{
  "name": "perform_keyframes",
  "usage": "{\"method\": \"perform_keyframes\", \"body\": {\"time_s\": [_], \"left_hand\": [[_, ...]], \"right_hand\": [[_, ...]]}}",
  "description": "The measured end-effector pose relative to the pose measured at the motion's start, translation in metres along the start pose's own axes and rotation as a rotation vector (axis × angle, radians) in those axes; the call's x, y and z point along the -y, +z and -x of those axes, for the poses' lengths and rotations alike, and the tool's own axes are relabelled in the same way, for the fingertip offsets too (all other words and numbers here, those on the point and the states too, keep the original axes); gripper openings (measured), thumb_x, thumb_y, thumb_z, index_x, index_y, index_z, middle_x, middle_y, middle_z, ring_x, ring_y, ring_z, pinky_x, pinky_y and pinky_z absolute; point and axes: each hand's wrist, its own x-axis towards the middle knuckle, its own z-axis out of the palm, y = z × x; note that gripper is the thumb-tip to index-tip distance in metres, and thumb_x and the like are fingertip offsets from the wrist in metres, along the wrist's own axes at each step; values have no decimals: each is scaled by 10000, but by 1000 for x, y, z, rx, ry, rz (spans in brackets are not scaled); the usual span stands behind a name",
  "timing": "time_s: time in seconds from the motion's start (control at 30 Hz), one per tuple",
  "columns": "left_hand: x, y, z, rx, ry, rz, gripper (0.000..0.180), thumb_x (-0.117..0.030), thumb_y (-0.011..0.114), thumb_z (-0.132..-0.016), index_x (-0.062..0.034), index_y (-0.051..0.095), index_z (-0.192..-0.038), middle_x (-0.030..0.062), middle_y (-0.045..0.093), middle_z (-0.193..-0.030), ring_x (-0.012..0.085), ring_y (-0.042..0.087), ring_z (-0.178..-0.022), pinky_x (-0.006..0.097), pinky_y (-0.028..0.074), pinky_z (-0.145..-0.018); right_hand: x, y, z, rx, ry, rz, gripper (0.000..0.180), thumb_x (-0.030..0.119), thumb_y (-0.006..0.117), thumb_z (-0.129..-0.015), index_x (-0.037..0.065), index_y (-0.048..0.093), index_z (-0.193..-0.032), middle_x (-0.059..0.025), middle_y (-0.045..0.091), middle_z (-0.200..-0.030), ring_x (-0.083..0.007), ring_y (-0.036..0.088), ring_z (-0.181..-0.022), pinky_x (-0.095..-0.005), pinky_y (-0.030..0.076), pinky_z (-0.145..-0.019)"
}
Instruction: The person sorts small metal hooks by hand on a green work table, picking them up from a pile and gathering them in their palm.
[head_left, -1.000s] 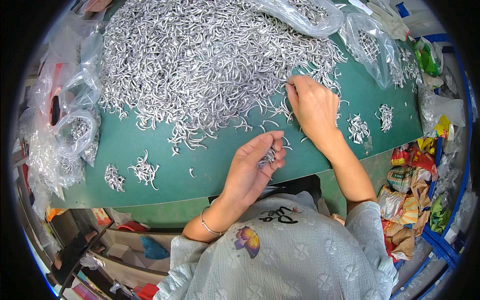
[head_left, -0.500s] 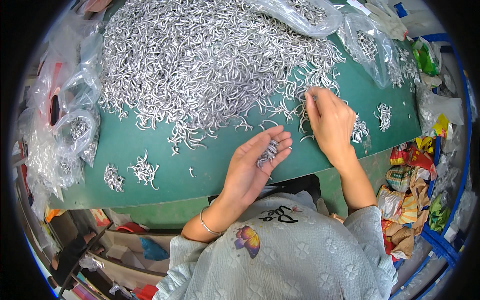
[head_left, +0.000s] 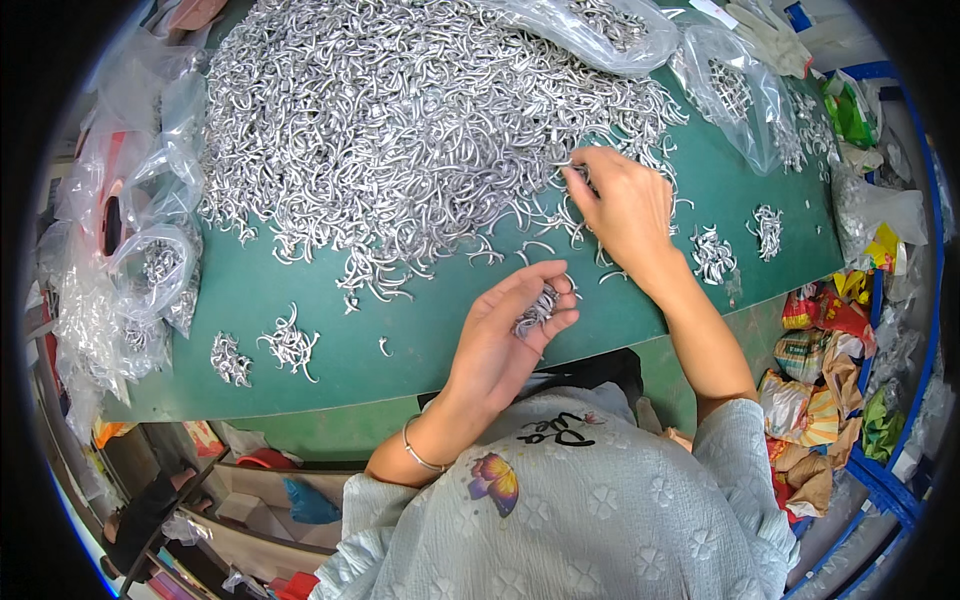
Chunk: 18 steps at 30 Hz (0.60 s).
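Note:
A large heap of small, curved silver metal pieces (head_left: 380,120) covers the far part of the green table (head_left: 440,345). My left hand (head_left: 500,325), palm up, is cupped around a small bunch of these curved metal pieces (head_left: 536,310) close to the table's near edge. Bent over the heap's right-hand fringe, my right hand (head_left: 625,205) has its thumb and fingers pinched together. Grey metal shows between those fingertips, though how many pieces they grip is hidden.
Small separate piles lie at the right (head_left: 713,255) and at the left (head_left: 290,345). Clear plastic bags with metal pieces stand at the left (head_left: 160,250) and far right (head_left: 735,100). Beyond the right edge is a blue rack (head_left: 880,485) with colourful bags.
My right hand has moved left and slightly away from me along the heap's fringe, uncovering the small pile on the right. My left hand stays nearly still around its bunch.

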Motion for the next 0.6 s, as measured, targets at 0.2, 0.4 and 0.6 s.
{"method": "perform_keyframes", "body": {"time_s": [0.2,0.4,0.6], "left_hand": [[-1,-2,1,-1,7,7,265,-102,483,-934,44,561,-1140,88,599,-975,163,583,-903,317,498,-862],[0,-2,1,-5,9,22,273,-103,485,-933,48,557,-1149,97,603,-985,169,588,-902,325,500,-867],[0,-1,2,-38,10,3,296,-97,464,-921,69,539,-1154,104,580,-990,197,572,-912,312,517,-834]], "right_hand": [[-16,-19,8,168,384,-668,114,119,645,-850,23,642,-913,12,538,-635,-25,405,-507,-206,314,-445],[-24,-35,10,450,732,-1642,134,171,537,-932,40,566,-923,53,442,-627,-20,334,-489,-157,247,-436],[-28,-38,14,439,654,-2187,144,115,454,-914,-12,510,-948,-89,486,-848,-97,422,-577,-201,358,-381]]}}
